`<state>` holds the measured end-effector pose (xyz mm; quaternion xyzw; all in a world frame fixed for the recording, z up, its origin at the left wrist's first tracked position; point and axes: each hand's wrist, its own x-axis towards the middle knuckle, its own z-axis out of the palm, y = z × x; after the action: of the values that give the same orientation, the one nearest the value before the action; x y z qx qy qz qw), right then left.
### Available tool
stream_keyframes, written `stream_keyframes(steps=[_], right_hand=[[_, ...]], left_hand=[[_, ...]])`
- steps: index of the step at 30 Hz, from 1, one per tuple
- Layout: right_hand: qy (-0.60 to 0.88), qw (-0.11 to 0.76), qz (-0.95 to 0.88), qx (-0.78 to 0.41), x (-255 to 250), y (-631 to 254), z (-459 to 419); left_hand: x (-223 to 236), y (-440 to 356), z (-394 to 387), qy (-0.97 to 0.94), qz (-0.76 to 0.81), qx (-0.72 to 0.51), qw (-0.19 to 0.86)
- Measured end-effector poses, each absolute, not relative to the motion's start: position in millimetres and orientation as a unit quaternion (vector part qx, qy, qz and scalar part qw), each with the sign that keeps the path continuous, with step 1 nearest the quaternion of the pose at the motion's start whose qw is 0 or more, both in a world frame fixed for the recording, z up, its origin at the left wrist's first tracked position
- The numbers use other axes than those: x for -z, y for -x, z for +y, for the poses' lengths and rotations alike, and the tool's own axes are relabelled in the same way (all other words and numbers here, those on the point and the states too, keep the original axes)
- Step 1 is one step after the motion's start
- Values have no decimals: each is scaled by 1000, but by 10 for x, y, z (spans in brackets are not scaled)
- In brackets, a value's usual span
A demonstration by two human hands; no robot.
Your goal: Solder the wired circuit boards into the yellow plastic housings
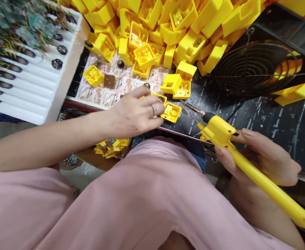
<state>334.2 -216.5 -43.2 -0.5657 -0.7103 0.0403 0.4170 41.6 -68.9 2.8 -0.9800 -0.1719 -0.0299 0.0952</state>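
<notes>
My left hand reaches over the bench edge, its fingers curled down on a small yellow plastic housing that lies open side up; a ring is on one finger. My right hand is wrapped round the handle of a yellow soldering iron. The iron's metal tip points left, just right of the housing and a little apart from it. Two more yellow housings lie just behind on the black mat.
A big heap of yellow housings fills the back of the bench. A white foam tray with circuit boards and small speakers stands at left. A black fan with a wire grille sits at right. My lap in pink cloth is below.
</notes>
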Motion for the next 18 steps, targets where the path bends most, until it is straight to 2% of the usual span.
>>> stream_keyframes(steps=[2, 5, 7, 11, 14, 18], right_hand=[[535, 436, -724, 8, 392, -3313, -2131], [541, 422, -727, 17, 331, -3281, -2091], [553, 419, -720, 18, 332, -3282, -2088], [538, 465, -702, 32, 416, -3286, -2102], [550, 473, -688, 24, 475, -3260, -2096], [525, 479, -703, -11, 523, -3262, -2075]], left_hand=[[129, -388, -779, 973, -184, 4, 141], [355, -347, -833, 973, -210, -7, 91], [412, -313, -818, 969, -236, 38, 53], [334, -334, -694, 949, -263, 171, -19], [293, -458, -568, 928, -335, 142, -81], [329, -619, -468, 916, -371, 102, -112]])
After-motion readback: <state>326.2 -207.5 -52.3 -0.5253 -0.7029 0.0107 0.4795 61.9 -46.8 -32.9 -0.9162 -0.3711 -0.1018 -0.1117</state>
